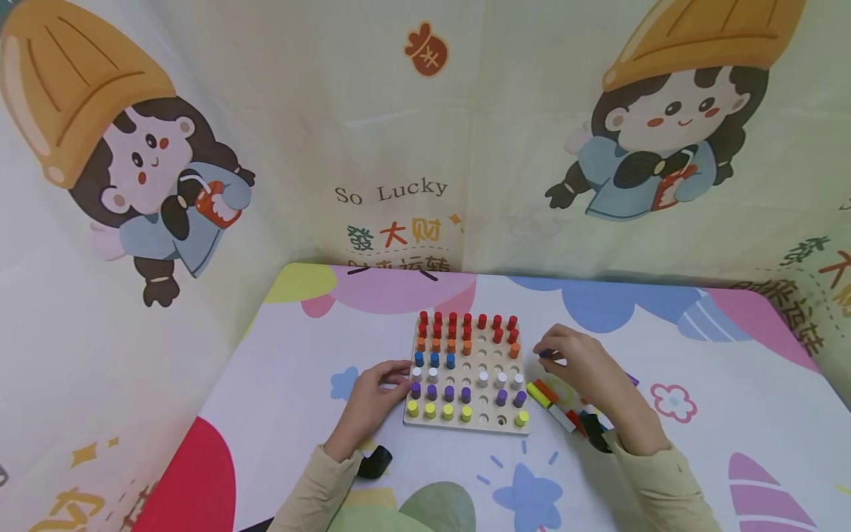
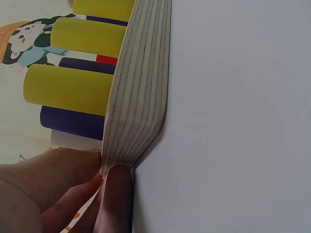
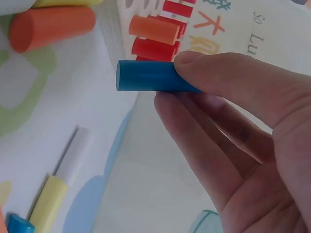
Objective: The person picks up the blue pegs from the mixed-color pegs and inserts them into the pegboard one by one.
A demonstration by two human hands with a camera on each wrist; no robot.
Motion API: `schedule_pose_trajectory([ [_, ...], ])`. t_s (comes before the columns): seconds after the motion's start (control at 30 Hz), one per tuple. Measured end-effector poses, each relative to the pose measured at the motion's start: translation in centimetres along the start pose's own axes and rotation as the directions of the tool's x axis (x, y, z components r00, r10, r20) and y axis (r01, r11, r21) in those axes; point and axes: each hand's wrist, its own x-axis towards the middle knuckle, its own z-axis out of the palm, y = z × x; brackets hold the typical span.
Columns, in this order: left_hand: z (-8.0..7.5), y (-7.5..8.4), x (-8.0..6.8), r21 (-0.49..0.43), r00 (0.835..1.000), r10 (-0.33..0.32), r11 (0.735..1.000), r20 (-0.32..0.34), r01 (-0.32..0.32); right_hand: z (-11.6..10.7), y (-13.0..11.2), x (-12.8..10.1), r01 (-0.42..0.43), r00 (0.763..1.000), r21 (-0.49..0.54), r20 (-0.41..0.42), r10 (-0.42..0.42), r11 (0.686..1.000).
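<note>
A wooden pegboard (image 1: pixel 475 423) lies on the table with rows of red, orange, blue, white, purple and yellow pegs, some holes bare. My left hand (image 1: pixel 374 395) holds the board's left edge; in the left wrist view, fingertips (image 2: pixel 118 187) meet the layered wooden side near a corner, beside yellow pegs (image 2: pixel 73 90). To the right of the board, my right hand (image 1: pixel 585 366) is raised above the table. It pinches a blue peg (image 3: pixel 146 76) between thumb and fingers, the peg's free end sticking out clear of the board.
Loose pegs lie right of the board under my right forearm, among them a yellow peg (image 1: pixel 538 395), a white peg (image 1: pixel 562 419) and an orange peg (image 3: pixel 53 26). A patterned cloth wall (image 1: pixel 492 148) rises behind the table.
</note>
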Motion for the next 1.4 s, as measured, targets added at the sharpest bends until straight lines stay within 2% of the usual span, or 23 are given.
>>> schedule_pose_trajectory([
  [0.37,0.0,0.0,0.1,0.001,1.0,0.007,1.0,-0.001,-0.007,0.0,-0.8,0.4,0.018,1.0,0.025,-0.024,-0.017,1.0],
  [0.63,0.1,-0.1,0.1,0.004,1.0,0.007,1.0,-0.004,-0.007,0.2,-1.1,0.5,0.08,0.994,0.017,-0.076,-0.079,0.997],
  [1.03,0.2,-0.2,0.2,0.0,1.0,0.007,1.0,-0.009,-0.007,0.4,-1.9,0.9,0.1,0.991,-0.002,-0.094,-0.099,0.995],
  [1.4,0.2,-0.3,0.2,-0.001,1.0,0.017,1.0,-0.006,-0.017,0.9,-2.8,1.6,0.123,0.989,0.04,-0.09,-0.119,0.992],
])
